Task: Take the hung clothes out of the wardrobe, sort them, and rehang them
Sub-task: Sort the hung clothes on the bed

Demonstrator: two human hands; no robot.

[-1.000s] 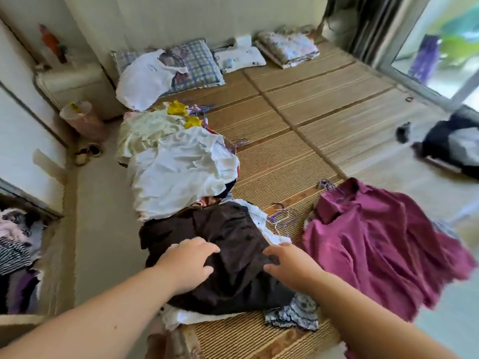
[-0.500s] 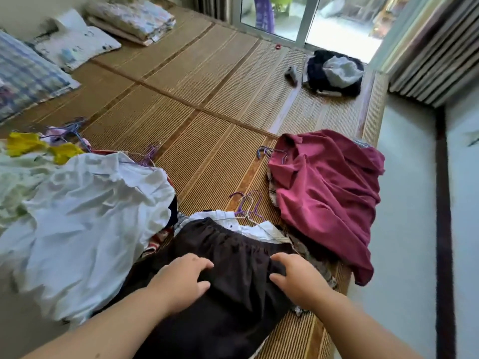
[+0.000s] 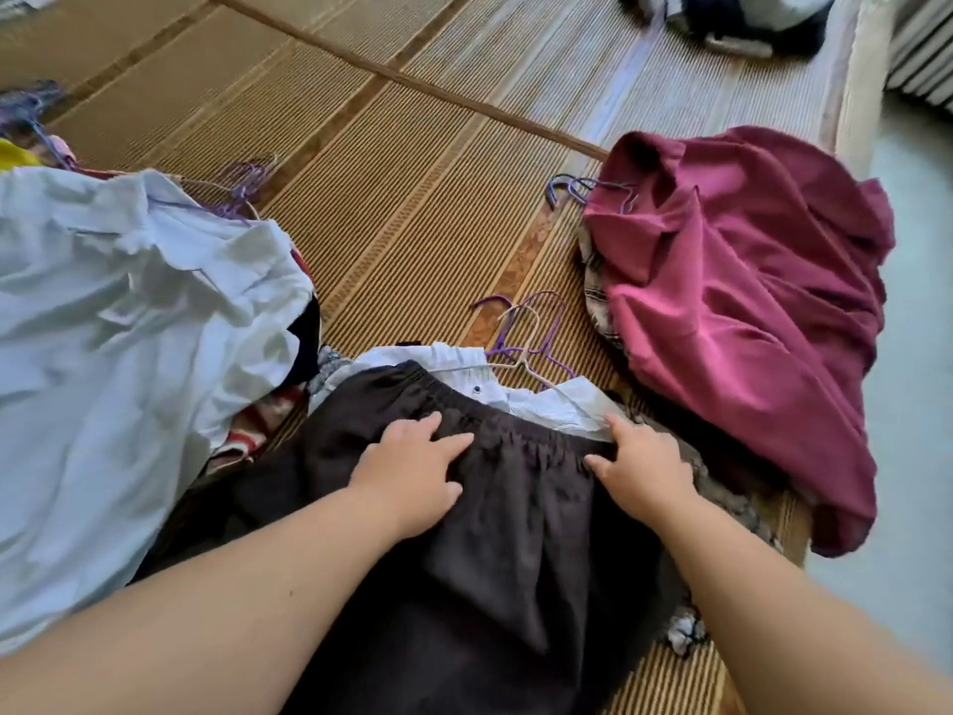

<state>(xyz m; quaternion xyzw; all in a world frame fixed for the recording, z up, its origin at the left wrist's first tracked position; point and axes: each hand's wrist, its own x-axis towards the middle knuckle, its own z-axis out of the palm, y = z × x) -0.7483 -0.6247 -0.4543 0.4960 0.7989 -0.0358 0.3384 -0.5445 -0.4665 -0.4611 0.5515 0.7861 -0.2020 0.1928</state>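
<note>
A dark brown garment [image 3: 515, 534] with an elastic waistband lies on top of a pile at the near edge of the woven mat [image 3: 412, 172]. My left hand [image 3: 412, 472] rests on it just below the waistband, fingers spread. My right hand [image 3: 644, 467] lies on the waistband's right end, one finger reaching over its edge. Beneath it shows a white shirt [image 3: 557, 405] with purple and cream hangers [image 3: 526, 338] poking out. A maroon garment [image 3: 732, 312] lies to the right, hanger hooks [image 3: 567, 188] at its top. A white garment [image 3: 129, 327] tops the pile on the left.
More purple hangers [image 3: 242, 183] stick out behind the white pile. A dark bundle [image 3: 748, 18] lies at the mat's far right corner. Pale floor [image 3: 918, 353] runs along the mat's right edge, with grey pleated curtain folds [image 3: 923, 54] at top right.
My view has swung right and drawn closer to the dark garment. Both hands have slid up the garment to its waistband.
</note>
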